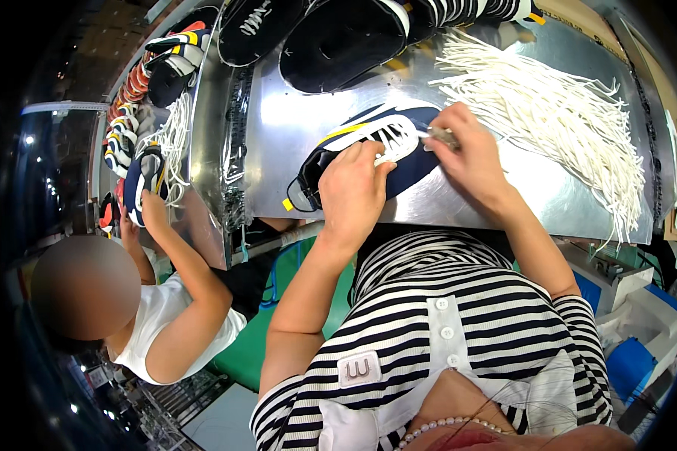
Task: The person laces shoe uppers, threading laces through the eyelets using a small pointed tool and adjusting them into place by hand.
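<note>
A navy and white shoe upper (pixel 420 171) with a yellow stripe lies on the metal table in front of me, its opening toward the left. White lacing crosses its white eyelet panel. My left hand (pixel 353 188) grips the upper beside that panel, with fingers curled and thumb pressed near the eyelets. At the other end of the panel, my right hand (pixel 468 154) is closed on a small tool (pixel 445 137), which has a thin tip toward the lacing. My fingers hide most of its handle, and I cannot tell its exact kind.
White shoelaces (pixel 549 124) spread in a thick pile at the right. Large black shoe pieces (pixel 342 45) line the far edge. To the left, a co-worker's hand (pixel 156 210) holds another navy upper (pixel 137 184), near stacked uppers (pixel 120 143) and more white laces (pixel 176 150).
</note>
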### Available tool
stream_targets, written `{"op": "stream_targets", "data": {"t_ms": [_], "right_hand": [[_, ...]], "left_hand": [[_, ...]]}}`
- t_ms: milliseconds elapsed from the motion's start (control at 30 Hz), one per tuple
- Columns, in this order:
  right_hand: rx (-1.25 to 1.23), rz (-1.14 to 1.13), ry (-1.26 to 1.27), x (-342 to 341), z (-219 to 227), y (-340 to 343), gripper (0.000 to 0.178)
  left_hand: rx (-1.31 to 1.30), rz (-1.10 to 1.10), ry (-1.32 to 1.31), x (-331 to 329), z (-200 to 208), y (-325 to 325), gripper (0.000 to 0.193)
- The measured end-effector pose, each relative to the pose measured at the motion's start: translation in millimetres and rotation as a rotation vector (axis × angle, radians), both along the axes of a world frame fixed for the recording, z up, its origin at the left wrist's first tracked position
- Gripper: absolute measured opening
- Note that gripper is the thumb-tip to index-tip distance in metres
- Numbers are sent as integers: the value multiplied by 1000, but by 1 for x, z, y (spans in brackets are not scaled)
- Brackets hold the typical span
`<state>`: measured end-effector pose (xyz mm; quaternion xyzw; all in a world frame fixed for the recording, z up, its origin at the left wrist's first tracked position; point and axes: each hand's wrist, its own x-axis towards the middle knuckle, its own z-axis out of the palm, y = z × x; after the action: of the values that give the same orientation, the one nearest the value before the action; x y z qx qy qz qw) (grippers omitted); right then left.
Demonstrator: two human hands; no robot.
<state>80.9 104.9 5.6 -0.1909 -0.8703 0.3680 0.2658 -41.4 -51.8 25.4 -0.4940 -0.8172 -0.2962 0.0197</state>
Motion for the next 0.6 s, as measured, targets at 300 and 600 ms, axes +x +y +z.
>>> {"op": "stream_targets", "data": {"t_ms": [300, 600], "right_hand": [[-385, 390, -73, 77, 0, -42, 17], [-870, 189, -77, 0, 30, -26, 26]], "left_hand": [[218, 60, 86, -31, 7, -12, 14], [260, -121, 101, 6, 31, -9, 18]]}}
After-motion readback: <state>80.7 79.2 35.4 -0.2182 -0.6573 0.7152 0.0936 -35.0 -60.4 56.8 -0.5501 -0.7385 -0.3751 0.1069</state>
